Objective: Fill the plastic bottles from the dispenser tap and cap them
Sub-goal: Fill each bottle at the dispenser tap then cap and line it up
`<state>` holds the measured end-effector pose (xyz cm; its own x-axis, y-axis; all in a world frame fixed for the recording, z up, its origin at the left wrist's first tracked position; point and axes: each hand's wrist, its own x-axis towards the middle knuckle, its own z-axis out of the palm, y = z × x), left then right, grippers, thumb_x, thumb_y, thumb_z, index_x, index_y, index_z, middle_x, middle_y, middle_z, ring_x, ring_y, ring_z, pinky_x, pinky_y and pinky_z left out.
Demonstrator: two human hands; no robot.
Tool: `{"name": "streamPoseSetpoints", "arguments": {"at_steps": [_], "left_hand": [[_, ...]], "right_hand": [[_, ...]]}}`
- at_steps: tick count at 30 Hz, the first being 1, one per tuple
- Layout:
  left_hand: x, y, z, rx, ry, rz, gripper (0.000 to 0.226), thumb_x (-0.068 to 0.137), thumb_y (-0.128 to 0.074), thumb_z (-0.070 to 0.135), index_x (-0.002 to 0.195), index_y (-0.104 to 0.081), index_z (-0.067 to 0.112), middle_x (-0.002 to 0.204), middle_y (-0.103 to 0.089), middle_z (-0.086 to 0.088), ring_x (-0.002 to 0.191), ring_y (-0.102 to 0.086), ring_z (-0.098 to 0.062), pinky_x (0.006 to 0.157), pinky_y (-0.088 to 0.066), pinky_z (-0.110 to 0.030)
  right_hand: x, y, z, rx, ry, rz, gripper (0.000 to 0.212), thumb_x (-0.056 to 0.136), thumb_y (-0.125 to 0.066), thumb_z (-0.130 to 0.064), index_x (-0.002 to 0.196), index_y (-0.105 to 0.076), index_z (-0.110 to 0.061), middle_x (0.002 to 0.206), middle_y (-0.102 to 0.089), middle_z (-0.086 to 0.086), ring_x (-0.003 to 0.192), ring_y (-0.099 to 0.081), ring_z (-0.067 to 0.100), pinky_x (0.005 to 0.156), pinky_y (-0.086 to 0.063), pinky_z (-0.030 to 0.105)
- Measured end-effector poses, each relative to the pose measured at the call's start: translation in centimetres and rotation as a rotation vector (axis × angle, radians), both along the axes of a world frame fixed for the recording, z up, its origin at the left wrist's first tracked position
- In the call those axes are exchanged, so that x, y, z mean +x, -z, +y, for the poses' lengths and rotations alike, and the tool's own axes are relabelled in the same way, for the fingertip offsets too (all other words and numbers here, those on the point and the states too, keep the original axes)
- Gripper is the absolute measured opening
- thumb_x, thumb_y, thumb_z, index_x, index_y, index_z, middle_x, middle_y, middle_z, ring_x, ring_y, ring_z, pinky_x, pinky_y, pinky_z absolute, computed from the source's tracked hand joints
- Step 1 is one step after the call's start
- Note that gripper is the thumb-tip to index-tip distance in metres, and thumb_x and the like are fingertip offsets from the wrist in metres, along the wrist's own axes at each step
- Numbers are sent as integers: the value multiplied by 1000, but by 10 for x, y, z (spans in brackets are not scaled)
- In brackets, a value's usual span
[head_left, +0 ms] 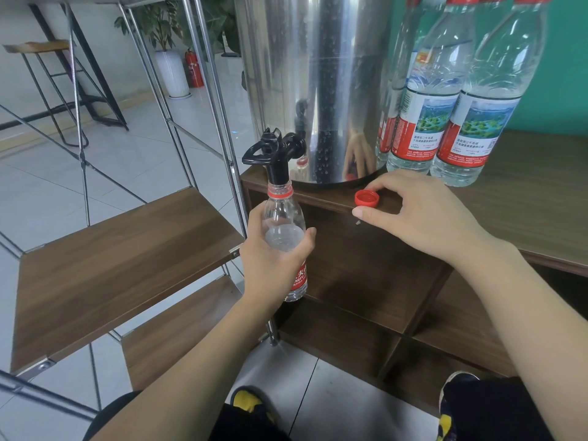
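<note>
My left hand (273,259) grips a clear plastic bottle (284,224) with a red neck ring, held upright so its open mouth sits around the spout of the black tap (276,154). Water fills the bottle to about shoulder height. The tap sticks out of a steel dispenser (318,84) standing on the wooden cabinet top (525,198). A red cap (367,198) lies open side up at the cabinet's front edge. My right hand (416,211) hovers over it, forefinger touching its far rim and thumb just in front of it.
Several capped bottles (445,90) with red caps and blue-green labels stand to the right of the dispenser. A metal-framed rack with wooden shelves (121,256) stands to the left. Open cabinet compartments (366,281) lie below the tap.
</note>
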<state>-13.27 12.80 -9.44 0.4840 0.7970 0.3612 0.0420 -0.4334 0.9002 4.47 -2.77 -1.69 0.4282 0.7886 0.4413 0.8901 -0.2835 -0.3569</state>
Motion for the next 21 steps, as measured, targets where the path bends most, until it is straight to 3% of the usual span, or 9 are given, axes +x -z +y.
{"name": "streamPoseSetpoints", "arguments": {"at_steps": [8, 17, 21], "left_hand": [[0, -4, -3, -7, -3, -3, 79, 70, -78, 49, 140, -46, 28, 124, -67, 7, 115, -62, -9, 101, -49, -26], [-1, -5, -5, -11, -20, 9, 79, 71, -79, 48, 140, -45, 28, 124, -66, 10, 115, -62, -7, 102, -50, -29], [-2, -4, -4, -13, -21, 28, 74, 78, -85, 38, 139, -44, 30, 125, -65, 9, 114, -61, -7, 105, -50, -36]], "right_hand": [[0, 0, 0, -7, 5, 10, 38, 86, -63, -64, 109, -67, -34, 108, -63, -15, 102, -56, 8, 89, -46, 30], [-1, 0, 0, -5, 4, 9, 37, 86, -63, -64, 108, -67, -35, 107, -63, -15, 101, -57, 8, 89, -46, 31], [0, 0, 0, -15, 7, 3, 38, 85, -62, -65, 109, -66, -35, 108, -63, -15, 101, -56, 8, 87, -45, 30]]}}
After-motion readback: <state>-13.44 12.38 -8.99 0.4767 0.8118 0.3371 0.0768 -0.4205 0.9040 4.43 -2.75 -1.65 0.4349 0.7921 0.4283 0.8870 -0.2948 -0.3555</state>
